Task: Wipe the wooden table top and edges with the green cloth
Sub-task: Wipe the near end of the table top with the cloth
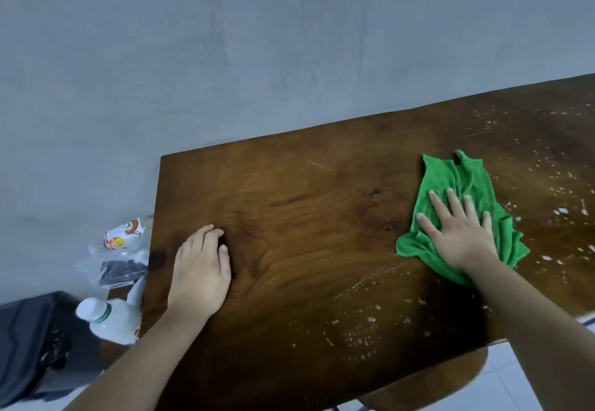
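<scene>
Wooden table point(306, 217), droplet-speckled, against grey wall point(225, 40)

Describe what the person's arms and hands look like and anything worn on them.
Both arms are bare from the frame's bottom edge to the fingertips: no sleeves show. The left hand and right hand wear no gloves, and no rings, watch or bracelets show on fingers or wrists. Fingernails are short and unpainted. No markings or bandages can be seen on either forearm.

One head-worn view looks steeply down from close above the table point(306, 217), both forearms reaching in from the bottom edge, a grey wall beyond the hands.
</scene>
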